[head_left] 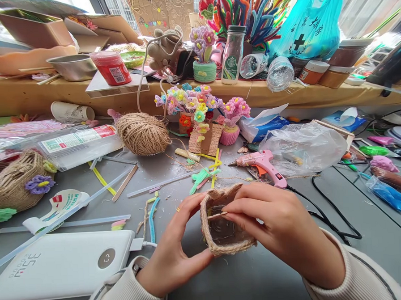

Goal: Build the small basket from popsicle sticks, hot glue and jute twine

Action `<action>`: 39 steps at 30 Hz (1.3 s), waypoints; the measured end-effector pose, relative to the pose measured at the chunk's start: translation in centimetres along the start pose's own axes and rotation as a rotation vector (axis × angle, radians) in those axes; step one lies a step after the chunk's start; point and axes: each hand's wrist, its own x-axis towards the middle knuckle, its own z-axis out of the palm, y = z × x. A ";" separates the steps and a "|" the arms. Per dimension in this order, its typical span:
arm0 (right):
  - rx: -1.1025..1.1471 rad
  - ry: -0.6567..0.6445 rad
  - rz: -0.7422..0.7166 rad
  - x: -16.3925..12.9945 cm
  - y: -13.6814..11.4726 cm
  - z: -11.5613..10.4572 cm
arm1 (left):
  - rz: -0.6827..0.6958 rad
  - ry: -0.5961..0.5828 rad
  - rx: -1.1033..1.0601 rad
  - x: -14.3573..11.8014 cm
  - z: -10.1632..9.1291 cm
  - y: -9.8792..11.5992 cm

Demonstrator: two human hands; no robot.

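My left hand (174,254) is wrapped around the side of a small container covered in jute twine (207,237), thumb at its near edge and fingers along the far left. The container is tilted with its opening toward me, and clear plastic shows inside. A short thin wooden stick (214,217) is pinched between the thumb and index finger of my right hand (281,222), with its tip inside the opening. The right hand covers much of the container's right side. Just beyond lies a pink glue gun (265,162), its nozzle pointing left.
A ball of jute twine (142,134) and pipe-cleaner flowers (196,101) stand behind. At left are a white power bank (65,264) and translucent glue sticks (76,214). A clear plastic bag (304,147) and a black cable (339,228) lie at right.
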 end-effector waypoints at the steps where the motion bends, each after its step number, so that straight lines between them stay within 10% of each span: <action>1: 0.001 -0.004 0.005 0.0 0.0 0.0 | -0.001 0.001 -0.005 0.0 0.0 0.0; 39: 0.005 0.019 0.007 0.0 -0.1 0.3 | 0.032 -0.068 -0.033 0.3 0.0 -0.1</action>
